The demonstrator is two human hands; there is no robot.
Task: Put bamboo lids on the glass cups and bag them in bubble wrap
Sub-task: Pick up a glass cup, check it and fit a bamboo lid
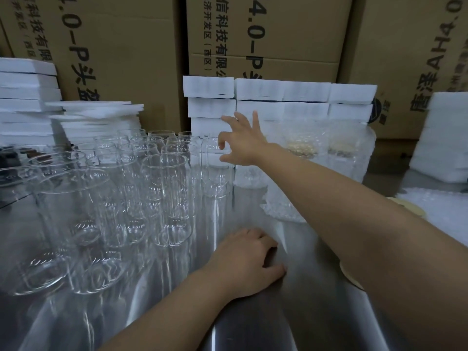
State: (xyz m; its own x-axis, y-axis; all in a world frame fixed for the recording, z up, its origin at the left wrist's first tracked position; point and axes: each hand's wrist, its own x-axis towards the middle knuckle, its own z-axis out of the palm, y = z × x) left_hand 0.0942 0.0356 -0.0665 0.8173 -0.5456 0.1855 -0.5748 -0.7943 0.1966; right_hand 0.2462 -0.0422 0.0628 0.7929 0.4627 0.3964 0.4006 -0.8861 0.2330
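Our view over the packing table: the right hand reaches for the cup at the back right corner of the cluster, thumb and forefinger curved apart round its upper wall and the other fingers splayed. Through the blur we cannot tell whether they touch the glass yet, and nothing is clamped. The left hand rests palm-down on the steel table, fingers loosely bent, holding nothing. The bare cups stand upright and lidless, crowded together on the left half of the table. Just beyond the reaching hand, wrapped cups with pale lids inside stand against a row of white foam blocks, with cardboard boxes behind. Loose bubble wrap lies under the right forearm, and what we take for bamboo lids peek out at its far side. We judge this the start of a fresh round, picking an unlidded cup. The next move calls for a firm pinch near the rim and a straight lift clear of the neighbours, then a carry back toward the lids.
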